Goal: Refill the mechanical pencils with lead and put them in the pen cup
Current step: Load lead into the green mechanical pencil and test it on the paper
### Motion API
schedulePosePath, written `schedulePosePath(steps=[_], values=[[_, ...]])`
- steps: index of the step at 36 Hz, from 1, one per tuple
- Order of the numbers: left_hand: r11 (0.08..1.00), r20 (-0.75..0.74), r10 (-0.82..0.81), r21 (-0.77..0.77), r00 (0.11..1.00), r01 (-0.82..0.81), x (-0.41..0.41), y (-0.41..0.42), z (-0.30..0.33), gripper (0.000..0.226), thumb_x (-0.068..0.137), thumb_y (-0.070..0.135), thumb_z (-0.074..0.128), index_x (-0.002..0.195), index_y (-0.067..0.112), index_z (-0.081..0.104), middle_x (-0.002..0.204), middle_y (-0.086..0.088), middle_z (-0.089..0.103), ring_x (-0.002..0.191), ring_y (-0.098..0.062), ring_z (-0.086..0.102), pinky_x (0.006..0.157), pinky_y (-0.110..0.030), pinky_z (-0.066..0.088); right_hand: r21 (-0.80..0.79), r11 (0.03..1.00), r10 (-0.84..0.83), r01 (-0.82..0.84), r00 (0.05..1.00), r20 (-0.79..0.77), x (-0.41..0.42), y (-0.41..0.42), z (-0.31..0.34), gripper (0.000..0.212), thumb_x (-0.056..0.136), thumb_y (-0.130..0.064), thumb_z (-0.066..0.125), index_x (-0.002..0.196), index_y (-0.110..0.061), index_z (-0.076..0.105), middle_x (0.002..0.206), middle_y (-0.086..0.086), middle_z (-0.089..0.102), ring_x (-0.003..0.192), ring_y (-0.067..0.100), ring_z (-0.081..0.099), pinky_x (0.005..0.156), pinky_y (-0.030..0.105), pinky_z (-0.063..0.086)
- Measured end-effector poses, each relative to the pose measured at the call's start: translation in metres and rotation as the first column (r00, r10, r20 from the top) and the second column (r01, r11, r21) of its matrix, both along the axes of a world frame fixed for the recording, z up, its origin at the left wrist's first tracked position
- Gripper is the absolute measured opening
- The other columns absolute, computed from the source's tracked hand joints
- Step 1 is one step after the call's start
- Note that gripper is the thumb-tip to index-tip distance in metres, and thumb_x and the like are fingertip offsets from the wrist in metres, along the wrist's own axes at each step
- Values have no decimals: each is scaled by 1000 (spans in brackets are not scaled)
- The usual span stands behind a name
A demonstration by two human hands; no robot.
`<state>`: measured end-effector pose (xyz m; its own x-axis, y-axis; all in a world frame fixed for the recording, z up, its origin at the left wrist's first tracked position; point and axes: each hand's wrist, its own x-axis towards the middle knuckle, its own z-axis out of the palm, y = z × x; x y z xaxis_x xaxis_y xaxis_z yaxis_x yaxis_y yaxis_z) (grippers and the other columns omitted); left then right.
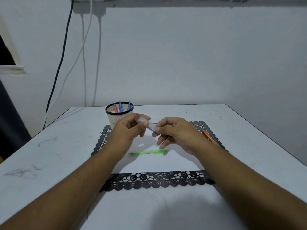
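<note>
1. A clear lead case (148,124) is held above the middle of the mat, tilted so its upper end points to about 10 o'clock and its lower end to about 4 o'clock. Dark leads show faintly through its lower part.
2. The left hand (127,130) grips the upper end of the case, thumb and fingers curled round it.
3. The right hand (176,131) pinches the lower end between thumb and forefinger; its other fingers hang loosely curled below.
4. A green mechanical pencil (148,152) lies flat on the white sheet (159,165) at 6 o'clock from the hands, its tip pointing to 9 o'clock and its clip end to 3 o'clock. Neither hand touches it.
5. An orange mechanical pencil (209,137) lies at 3 o'clock from the hands, partly hidden behind the right wrist, on the mat's right border.
6. The pen cup (116,116), cream with a dark rim, stands at 11 o'clock from the hands, on the far left corner of the mat. One red and two blue pencils stand in it, tips up.
7. The black lace mat (157,180) lies under the white sheet, its scalloped border showing all round.
8. The mat rests on a white table (49,155) marked with grey scuffs.
9. Behind the table, cables (83,63) hang down a pale wall at 11 o'clock.
</note>
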<state>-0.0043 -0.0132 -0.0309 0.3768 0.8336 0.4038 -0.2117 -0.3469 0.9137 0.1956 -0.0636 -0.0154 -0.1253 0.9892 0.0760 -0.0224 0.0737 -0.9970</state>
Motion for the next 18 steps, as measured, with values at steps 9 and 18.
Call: schedulePosePath(steps=[9,18], values=[[998,-31,-55,-14,998,54,3,-1,-5,23,82,33,79,97,17,76,89,-9,69,79,-20,59,78,-38,48,-70,990,121,-126,990,-66,-12,-3,-4,14,98,-15,68,102,-2,69,98,21,75,66,23,70,55,27,58],[971,-355,171,219,919,-96,-3,-1,-4,10,89,18,78,98,21,73,84,-1,71,70,-22,72,72,-39,59,293,909,-335,297,938,88,-5,5,-8,21,98,-16,70,118,-16,72,100,15,72,89,21,70,65,30,60]])
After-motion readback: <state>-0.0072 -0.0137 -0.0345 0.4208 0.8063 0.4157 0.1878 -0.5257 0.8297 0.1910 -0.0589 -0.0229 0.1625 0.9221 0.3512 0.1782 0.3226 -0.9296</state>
